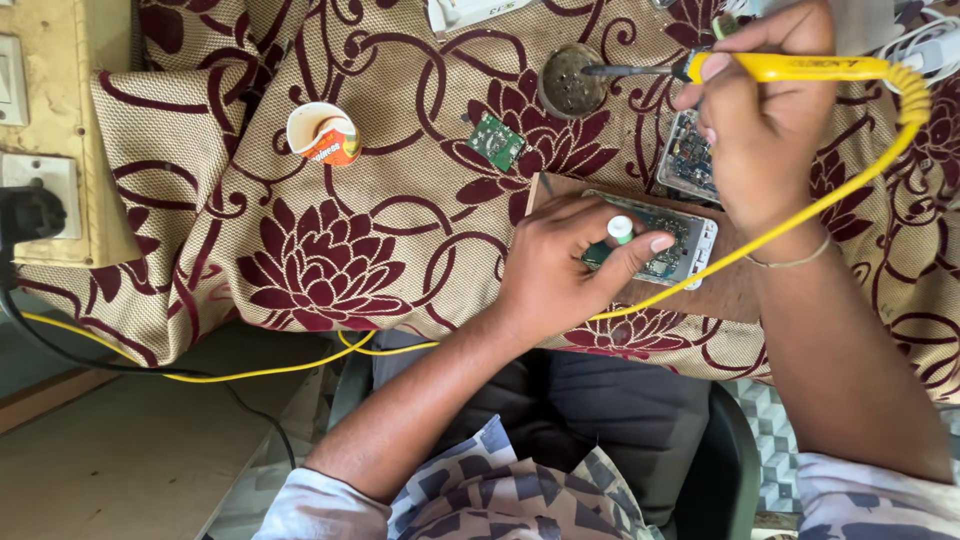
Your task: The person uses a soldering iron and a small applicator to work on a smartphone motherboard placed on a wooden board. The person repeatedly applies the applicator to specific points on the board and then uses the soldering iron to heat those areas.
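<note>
My right hand (765, 120) grips a yellow-handled soldering iron (800, 68), its dark tip reaching left into a small round tin of dark paste (570, 85). My left hand (565, 265) rests on an opened phone with its circuit board showing (690, 240), and holds a small white-capped tube (620, 228) between thumb and fingers. The phone lies on a brown wooden board (720, 295). A second opened device (688, 160) sits partly hidden behind my right hand.
A small green circuit board (496, 140) and a tipped paper cup (322, 133) lie on the floral cloth (330, 260). The iron's yellow cord (300, 368) runs off the table edge. Wall sockets with a black plug (30, 212) stand at the left.
</note>
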